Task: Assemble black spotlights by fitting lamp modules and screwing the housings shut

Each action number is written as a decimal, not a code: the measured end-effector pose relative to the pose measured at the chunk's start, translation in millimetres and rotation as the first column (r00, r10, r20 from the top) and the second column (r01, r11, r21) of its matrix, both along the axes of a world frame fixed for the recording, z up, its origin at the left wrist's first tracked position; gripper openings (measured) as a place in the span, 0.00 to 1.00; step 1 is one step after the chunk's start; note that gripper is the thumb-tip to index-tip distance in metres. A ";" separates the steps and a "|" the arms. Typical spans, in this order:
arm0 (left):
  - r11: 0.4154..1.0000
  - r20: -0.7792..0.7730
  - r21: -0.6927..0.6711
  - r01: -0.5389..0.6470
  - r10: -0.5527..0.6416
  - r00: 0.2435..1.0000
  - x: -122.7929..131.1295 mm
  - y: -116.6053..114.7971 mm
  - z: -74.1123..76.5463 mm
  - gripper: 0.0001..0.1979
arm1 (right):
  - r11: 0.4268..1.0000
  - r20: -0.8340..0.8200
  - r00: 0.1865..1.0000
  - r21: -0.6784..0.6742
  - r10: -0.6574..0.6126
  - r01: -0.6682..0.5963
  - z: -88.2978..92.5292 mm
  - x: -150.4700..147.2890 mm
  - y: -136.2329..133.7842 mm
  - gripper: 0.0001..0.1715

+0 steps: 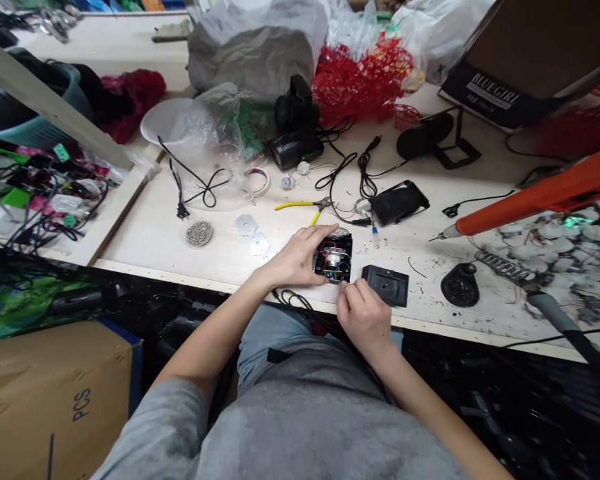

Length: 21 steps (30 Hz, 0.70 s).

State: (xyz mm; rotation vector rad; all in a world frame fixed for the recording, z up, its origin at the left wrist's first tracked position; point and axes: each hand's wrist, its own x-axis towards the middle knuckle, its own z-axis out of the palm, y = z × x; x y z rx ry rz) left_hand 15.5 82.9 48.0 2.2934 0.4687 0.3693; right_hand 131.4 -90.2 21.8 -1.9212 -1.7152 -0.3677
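Note:
My left hand (297, 257) is closed around the left side of an opened black device housing (347, 257) near the table's front edge. Inside it I see a round motor-like part and thin coloured wires. At the housing's lower right corner, my right hand (364, 310) is closed in a pinch; what its fingertips hold is hidden. A black cable (300, 301) hangs over the edge below the left hand. Just right of the hands lies a black rectangular cover (387, 287). Yellow-handled cutting pliers (307, 207) rest behind the housing.
An orange power screwdriver (530, 197) juts in from the right, above a soldering iron (550, 310) in its coil stand. Many small wired motors (560, 260) lie there. Left are a dish of screws (199, 233) and white plates (253, 233). Black lamp-like units (295, 127) stand behind.

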 end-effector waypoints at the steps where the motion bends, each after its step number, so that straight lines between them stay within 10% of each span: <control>1: 1.000 0.005 -0.004 0.004 -0.004 1.000 -0.2 0.4 -0.6 0.51 | 1.000 0.006 1.000 0.003 0.006 -0.006 1.5 0.4 -0.5 0.15; 11: 0.998 0.023 -0.031 0.051 -0.051 0.998 -2.4 3.9 -7.4 0.57 | 0.988 -0.367 0.920 -0.004 0.142 -0.154 24.8 37.5 24.2 0.07; 15: 0.999 0.019 -0.015 0.043 -0.043 0.999 -6.6 1.3 -6.5 0.57 | 0.966 -0.356 0.925 -0.159 0.136 -0.203 24.2 53.9 57.6 0.28; 21: 0.977 0.074 -0.020 -0.211 0.212 0.974 -21.5 -23.4 -10.2 0.44 | 0.904 -0.394 0.905 -0.311 0.158 -0.293 25.1 58.9 77.6 0.18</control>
